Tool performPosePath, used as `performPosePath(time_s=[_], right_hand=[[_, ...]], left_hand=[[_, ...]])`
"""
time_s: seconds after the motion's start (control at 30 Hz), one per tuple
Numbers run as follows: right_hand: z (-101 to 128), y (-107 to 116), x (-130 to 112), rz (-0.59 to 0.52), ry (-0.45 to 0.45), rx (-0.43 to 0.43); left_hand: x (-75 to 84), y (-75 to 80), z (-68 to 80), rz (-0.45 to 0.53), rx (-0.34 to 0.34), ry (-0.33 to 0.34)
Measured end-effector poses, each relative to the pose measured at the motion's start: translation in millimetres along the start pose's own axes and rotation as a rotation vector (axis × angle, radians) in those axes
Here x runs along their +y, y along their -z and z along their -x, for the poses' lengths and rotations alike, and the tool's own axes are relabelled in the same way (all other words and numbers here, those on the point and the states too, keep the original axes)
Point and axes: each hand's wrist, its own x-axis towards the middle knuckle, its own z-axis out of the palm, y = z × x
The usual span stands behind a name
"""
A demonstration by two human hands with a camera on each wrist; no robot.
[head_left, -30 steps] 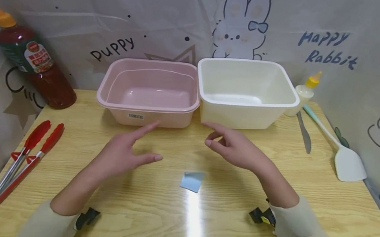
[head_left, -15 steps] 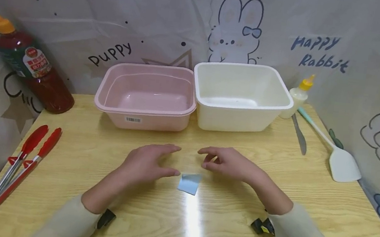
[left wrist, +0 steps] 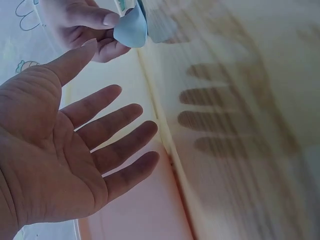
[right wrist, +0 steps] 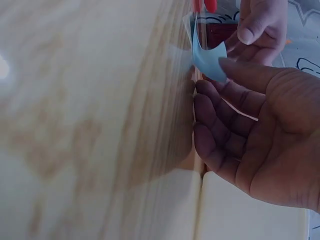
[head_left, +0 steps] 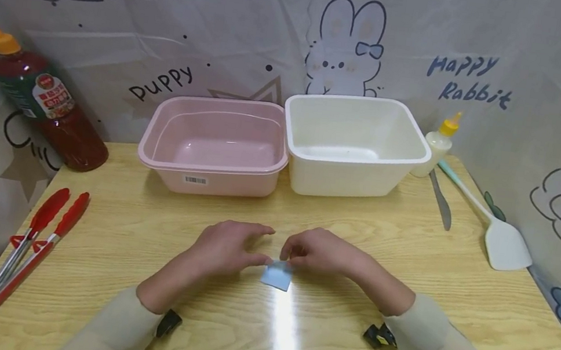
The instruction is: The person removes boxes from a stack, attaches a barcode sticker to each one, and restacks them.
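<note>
Over the wooden table (head_left: 108, 253), the left hand (head_left: 223, 247) spreads its fingers, gripping nothing; the right hand (head_left: 322, 251) pinches the far edge of the blue paper note (head_left: 276, 278), which curls up between both hands, just short of the left thumb.

Plain beige sleeves (head_left: 440, 346); small angular black wrist cameras (head_left: 169, 323), right one marked yellow.

Left to right stand a sauce bottle (head_left: 52, 102), pink tub (head_left: 229, 183) and white tub (head_left: 345, 178).
</note>
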Motion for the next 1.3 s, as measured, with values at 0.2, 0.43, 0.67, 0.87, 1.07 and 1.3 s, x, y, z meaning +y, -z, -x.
performPosePath(time_s=[0.2, 0.43, 0.67, 0.87, 1.07, 1.3], right_hand=[[-3, 0, 1, 0.047, -0.008, 0.000], [-3, 20, 12, -0.073, -0.036, 0.072], [-2, 41, 20, -0.328, -0.030, 0.163], [-2, 48, 22, -0.415, -0.020, 0.198], [-1, 52, 25, -0.409, -0.036, 0.208], [3, 57, 27, -0.404, -0.056, 0.227]], left_hand=[[-2.3, 1.6, -3.2, 0.048, 0.009, 0.012], [-6.5, 9.2, -7.8, 0.172, 0.058, -0.029], [-4.6, 11.1, -14.1, 0.219, 0.127, -0.147], [5.2, 12.3, -24.1, 0.281, 0.202, -0.249], [15.0, 15.3, -33.2, 0.274, 0.245, -0.264], [22.0, 19.4, -45.8, 0.323, 0.281, -0.230]])
